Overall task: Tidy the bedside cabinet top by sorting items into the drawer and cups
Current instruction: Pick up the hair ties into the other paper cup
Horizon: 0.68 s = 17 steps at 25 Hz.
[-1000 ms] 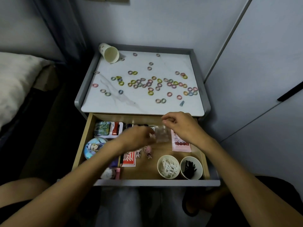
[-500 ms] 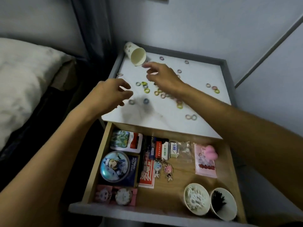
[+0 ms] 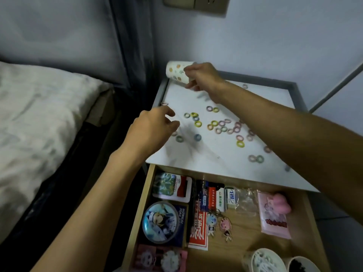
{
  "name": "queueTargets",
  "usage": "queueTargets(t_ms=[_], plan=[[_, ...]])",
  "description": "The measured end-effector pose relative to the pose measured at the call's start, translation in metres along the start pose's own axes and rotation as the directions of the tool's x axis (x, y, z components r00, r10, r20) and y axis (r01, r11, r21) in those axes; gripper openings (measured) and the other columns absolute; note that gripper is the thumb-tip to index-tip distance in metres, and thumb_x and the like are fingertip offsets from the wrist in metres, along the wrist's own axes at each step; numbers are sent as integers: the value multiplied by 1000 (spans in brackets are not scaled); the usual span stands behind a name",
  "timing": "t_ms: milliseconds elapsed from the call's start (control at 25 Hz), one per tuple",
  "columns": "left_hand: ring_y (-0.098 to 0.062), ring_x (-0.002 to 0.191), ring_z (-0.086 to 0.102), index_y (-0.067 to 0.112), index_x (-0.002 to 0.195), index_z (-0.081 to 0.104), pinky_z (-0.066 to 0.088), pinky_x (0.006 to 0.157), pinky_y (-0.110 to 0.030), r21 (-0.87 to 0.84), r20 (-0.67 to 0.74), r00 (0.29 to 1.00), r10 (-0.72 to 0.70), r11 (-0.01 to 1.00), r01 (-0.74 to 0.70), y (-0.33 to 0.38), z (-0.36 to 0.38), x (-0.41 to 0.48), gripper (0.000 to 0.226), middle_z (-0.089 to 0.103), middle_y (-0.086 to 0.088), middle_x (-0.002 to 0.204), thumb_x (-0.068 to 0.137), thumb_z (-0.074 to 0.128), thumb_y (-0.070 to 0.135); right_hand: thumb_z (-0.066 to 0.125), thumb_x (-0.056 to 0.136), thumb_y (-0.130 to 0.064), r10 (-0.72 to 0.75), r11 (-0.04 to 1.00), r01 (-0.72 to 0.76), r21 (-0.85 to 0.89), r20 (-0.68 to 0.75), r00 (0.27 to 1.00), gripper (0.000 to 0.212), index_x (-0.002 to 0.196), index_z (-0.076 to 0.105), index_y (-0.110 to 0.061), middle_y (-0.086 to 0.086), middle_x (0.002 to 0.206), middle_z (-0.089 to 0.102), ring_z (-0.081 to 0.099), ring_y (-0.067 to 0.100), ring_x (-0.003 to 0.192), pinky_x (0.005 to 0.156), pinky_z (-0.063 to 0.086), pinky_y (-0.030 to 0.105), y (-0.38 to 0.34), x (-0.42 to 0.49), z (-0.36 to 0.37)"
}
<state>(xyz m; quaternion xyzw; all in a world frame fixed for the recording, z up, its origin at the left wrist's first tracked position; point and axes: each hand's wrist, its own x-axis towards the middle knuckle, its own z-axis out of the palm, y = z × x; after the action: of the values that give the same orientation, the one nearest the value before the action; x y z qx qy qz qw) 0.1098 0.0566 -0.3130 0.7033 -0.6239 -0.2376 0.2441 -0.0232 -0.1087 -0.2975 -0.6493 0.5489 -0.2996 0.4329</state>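
My right hand (image 3: 202, 77) grips the spotted paper cup (image 3: 175, 72) at the cabinet top's far left corner, lifted and lying sideways. Several small coloured hair rings (image 3: 221, 125) lie scattered over the white cabinet top (image 3: 206, 156). My left hand (image 3: 152, 128) hovers over the left edge with fingers loosely curled and nothing in it. Below, the open wooden drawer (image 3: 245, 240) holds cards, keychains and packets. Two cups stand at its front right, one with white items (image 3: 263, 261), one with black items (image 3: 300, 266).
A bed with a pale cover (image 3: 39, 122) lies to the left of the cabinet. A dark curtain (image 3: 133, 42) hangs in the corner. A wall socket (image 3: 196, 3) is above. A grey raised rim (image 3: 294, 89) borders the cabinet top.
My right hand went from the drawer to the far left corner and picked up the paper cup. My left hand moved up from the drawer to the top's left edge. The view shifted left.
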Motion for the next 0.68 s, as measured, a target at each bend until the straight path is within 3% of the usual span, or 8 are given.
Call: queueTargets(t_ms=[200, 320, 440, 520, 600, 680], plan=[[-23, 118, 52, 17, 141, 42, 47, 96, -39, 51, -196, 954, 226, 974, -220, 26, 16, -15, 66, 53, -6, 135, 84, 74, 29, 64, 89, -8, -122, 990, 110, -93, -135, 983, 18, 98, 75, -17, -7, 91, 73, 67, 3, 69, 60, 48, 12, 23, -108, -51], [-24, 124, 47, 19, 147, 29, 45, 99, -40, 78, -31, 940, 339, 939, -336, 47, 38, -29, 94, 45, -7, 142, 72, 82, 37, 66, 87, -2, -141, 990, 138, -35, -103, 985, 20, 88, 74, -20, -10, 90, 71, 66, 1, 76, 63, 49, 14, 44, -183, -74], [-13, 91, 62, 29, 148, 22, 51, 76, -29, -80, 184, 932, 313, 950, -303, 64, 58, -48, 100, 62, 0, 116, 71, 84, 39, 65, 87, 3, -182, 983, 181, 25, 47, 982, 18, 88, 71, -15, -4, 86, 70, 65, 7, 77, 67, 51, 19, 55, -225, -77], [-7, 76, 61, 31, 148, 22, 52, 69, -29, -106, 211, 929, 303, 952, -287, 74, 67, -55, 97, 60, 5, 95, 72, 82, 39, 64, 88, 0, -190, 982, 187, 38, 93, 977, 15, 90, 70, -14, -4, 87, 70, 64, 10, 77, 67, 51, 20, 61, -235, -88], [-4, 73, 60, 32, 145, 25, 52, 69, -32, -116, 193, 933, 305, 951, -287, 79, 71, -57, 92, 56, 8, 91, 73, 82, 39, 63, 91, -7, -170, 985, 169, -20, -41, 985, 13, 94, 69, -18, -7, 91, 69, 64, 7, 76, 64, 49, 18, 78, -230, -110], [0, 70, 57, 32, 143, 28, 47, 64, -29, -105, 187, 931, 315, 948, -299, 82, 75, -56, 89, 50, 15, 85, 73, 82, 39, 60, 95, -21, -106, 931, -14, -365, -307, 946, 10, 102, 68, -22, -5, 99, 68, 65, 11, 86, 69, 51, 25, 107, -216, -145]])
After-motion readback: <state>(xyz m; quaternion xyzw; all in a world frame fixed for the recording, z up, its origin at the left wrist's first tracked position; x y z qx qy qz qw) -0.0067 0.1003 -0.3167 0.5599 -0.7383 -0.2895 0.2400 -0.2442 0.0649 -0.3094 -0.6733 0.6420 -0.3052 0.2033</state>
